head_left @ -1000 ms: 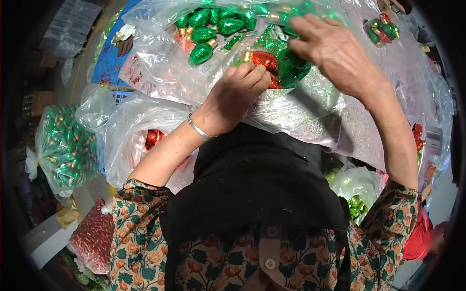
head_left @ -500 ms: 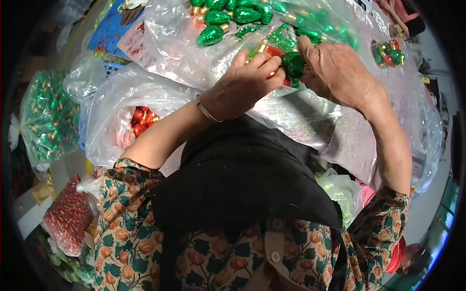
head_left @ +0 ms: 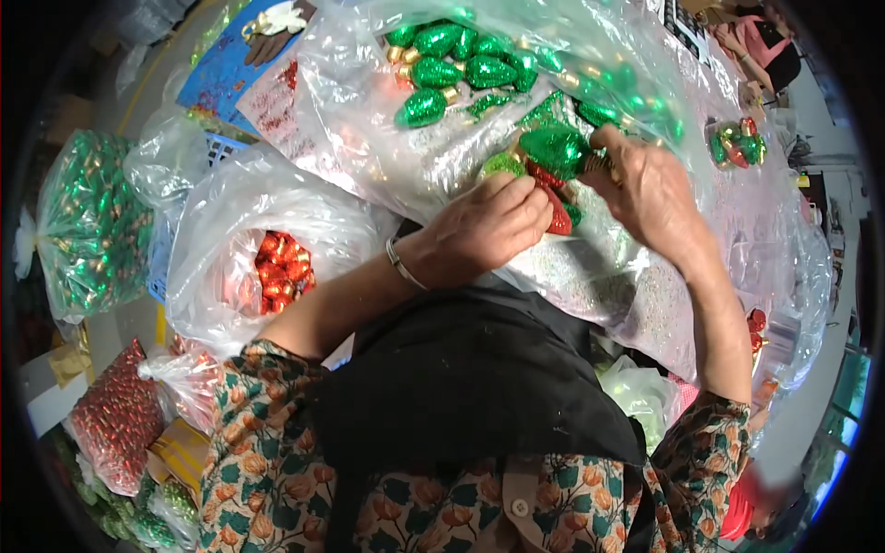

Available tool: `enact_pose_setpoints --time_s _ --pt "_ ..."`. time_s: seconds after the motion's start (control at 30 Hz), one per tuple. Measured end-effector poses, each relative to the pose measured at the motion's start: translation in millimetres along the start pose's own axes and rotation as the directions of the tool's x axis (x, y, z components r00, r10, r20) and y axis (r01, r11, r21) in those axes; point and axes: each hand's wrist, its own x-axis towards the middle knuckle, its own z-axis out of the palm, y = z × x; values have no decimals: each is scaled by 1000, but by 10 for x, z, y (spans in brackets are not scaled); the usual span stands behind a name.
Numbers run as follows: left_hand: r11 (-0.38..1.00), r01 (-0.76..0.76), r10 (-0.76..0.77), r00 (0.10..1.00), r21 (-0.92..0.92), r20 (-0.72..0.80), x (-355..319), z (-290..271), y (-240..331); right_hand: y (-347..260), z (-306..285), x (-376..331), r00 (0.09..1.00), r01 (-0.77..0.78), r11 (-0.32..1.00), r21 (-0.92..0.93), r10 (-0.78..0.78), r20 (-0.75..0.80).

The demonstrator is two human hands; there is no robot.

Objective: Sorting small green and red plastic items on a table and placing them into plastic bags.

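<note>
My right hand [head_left: 650,189] grips a large green glittery bulb ornament [head_left: 555,150] by its ridged gold base, its rounded tip pointing left. Close beside it, my left hand [head_left: 493,226] has thumb and fingers pinched together; what they hold, if anything, is hidden. A bunch of ornaments lies at these fingers: a red glittery bulb [head_left: 558,214] and a lime green bulb [head_left: 503,164] show, with a darker green one partly covered. Beyond the hands, several loose green bulb ornaments [head_left: 433,72] with gold bases rest on clear plastic.
An open clear bag with red ornaments [head_left: 281,272] stands left of my left forearm. Farther left are a filled bag of green ornaments [head_left: 97,221] and a bag of red ones [head_left: 124,419]. A finished-looking multicoloured bunch [head_left: 737,143] lies at the right. Gloves [head_left: 275,32] lie far left.
The green bulb has turned and now shows fully in my right hand. My left hand has drawn a little toward me, away from it. The whole view has shifted slightly.
</note>
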Motion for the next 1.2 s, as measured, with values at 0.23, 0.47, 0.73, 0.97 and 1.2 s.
enact_pose_setpoints --time_s 0.23,0.47,0.73,0.97,1.2 --pt "994 37 -44 997 107 64 -18 -10 36 -244 85 -50 962 -17 998 -54 2 -272" --pt "989 -9 12 1000 149 -20 -104 56 9 -143 109 -10 970 -76 993 92 95 -223" --pt "994 -1 1 1000 111 -4 -74 39 -26 111 -63 173 988 -144 866 478 102 112" --pt "995 84 -80 993 53 -88 70 52 -68 122 153 223 986 129 990 -51 -133 -103" --pt "979 202 -204 965 27 166 334 9 -57 40 357 340 987 65 949 -309 -107 -122"
